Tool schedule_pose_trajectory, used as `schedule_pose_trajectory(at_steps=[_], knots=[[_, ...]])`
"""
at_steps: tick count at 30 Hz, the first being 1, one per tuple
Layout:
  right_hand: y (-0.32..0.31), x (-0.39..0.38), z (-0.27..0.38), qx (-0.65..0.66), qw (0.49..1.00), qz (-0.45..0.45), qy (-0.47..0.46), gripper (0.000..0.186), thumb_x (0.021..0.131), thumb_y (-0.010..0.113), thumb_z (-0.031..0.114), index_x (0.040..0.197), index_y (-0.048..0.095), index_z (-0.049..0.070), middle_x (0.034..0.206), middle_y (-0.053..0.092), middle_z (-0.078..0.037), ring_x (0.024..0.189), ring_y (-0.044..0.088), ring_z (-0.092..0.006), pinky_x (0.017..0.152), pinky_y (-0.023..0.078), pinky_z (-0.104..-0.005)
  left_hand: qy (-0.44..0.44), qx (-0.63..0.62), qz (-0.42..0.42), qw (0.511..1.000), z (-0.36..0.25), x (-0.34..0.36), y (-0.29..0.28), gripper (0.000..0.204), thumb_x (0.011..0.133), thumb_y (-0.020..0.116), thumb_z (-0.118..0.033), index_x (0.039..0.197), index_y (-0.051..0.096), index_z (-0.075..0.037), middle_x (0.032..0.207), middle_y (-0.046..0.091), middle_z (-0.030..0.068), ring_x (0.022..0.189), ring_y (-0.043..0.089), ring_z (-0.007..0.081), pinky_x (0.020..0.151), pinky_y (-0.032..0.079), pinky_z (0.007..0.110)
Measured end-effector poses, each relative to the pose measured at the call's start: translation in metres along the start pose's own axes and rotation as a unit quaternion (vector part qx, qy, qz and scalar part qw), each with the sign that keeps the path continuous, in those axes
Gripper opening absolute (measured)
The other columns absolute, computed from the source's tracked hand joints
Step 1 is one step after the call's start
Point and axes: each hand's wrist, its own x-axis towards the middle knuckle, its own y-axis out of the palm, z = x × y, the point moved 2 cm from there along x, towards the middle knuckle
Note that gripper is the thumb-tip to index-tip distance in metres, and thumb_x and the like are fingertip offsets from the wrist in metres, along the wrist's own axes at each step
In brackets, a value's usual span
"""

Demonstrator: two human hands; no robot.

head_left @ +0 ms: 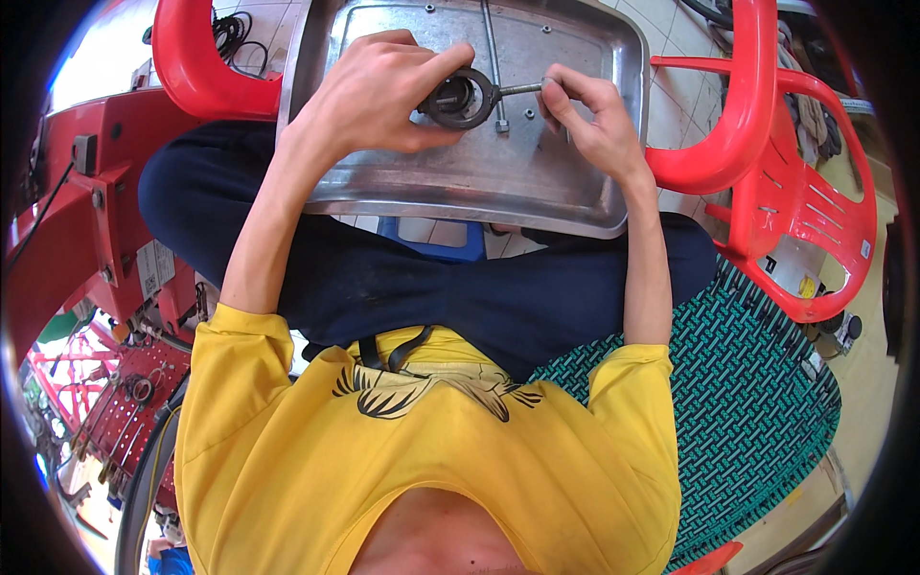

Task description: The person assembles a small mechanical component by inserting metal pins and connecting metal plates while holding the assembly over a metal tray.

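My left hand point(379, 101) grips a dark metal ring-shaped piece point(475, 117) with another round part showing inside it, over a shallow steel tray point(450, 196). A threaded rod point(519, 88) sticks out rightward from the ring. My right hand point(592, 120) has thumb and index finger closed on that rod's far end. Beneath the held piece, a second long rod point(494, 53) lies lengthwise in the tray with a nut on its lower end point(501, 126). Several small nuts point(546, 29) lie loose in the tray.
Red plastic chairs point(714, 163) flank the tray. A blue stool point(431, 249) shows under it. Red machinery point(120, 230) and a perforated red panel with tools point(129, 407) stand at left. A green woven seat point(757, 412) is at lower right. Black cables point(235, 38) lie at upper left.
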Motion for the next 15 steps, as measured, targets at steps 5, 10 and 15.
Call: schedule_pose_trajectory(at_steps=[5, 10, 15], knots=[[0.005, 0.001, 0.003, -0.02, 0.998, -0.052, -0.01, 0.034, 0.103, 0.061, 0.032, 0.088, 0.065, 0.002, 0.071, 0.063, -0.004, 0.062, 0.059, -0.0114, 0.061, 0.045, -0.0273, 0.034, 0.011, -0.025, 0.999, 0.003, -0.001, 0.0, 0.056, 0.07, 0.084, -0.031, 0.115, 0.062, -0.007, 0.084, 0.073, 0.0145, 0.085, 0.07, 0.0332, 0.082, 0.054, 0.041], [0.003, 0.001, 0.01, -0.036, 0.994, -0.077, -0.068, 0.034, 0.103, 0.061, 0.033, 0.09, 0.066, 0.002, 0.069, 0.063, -0.005, 0.063, 0.061, -0.0115, 0.059, 0.044, -0.028, 0.024, -0.001, -0.012, 1.0, 0.001, 0.001, 0.001, 0.056, 0.07, 0.084, -0.031, 0.115, 0.062, -0.007, 0.085, 0.072, 0.0149, 0.084, 0.07, 0.0341, 0.082, 0.054, 0.042], [-0.001, -0.003, 0.001, -0.01, 1.0, -0.026, 0.001, 0.031, 0.102, 0.063, 0.031, 0.089, 0.067, 0.003, 0.068, 0.063, -0.005, 0.062, 0.061, -0.0119, 0.059, 0.044, -0.0278, 0.023, -0.019, -0.001, 1.0, 0.0, 0.002, 0.001, 0.056, 0.07, 0.083, -0.03, 0.115, 0.061, -0.006, 0.083, 0.071, 0.0152, 0.083, 0.069, 0.0353, 0.081, 0.053, 0.042]])
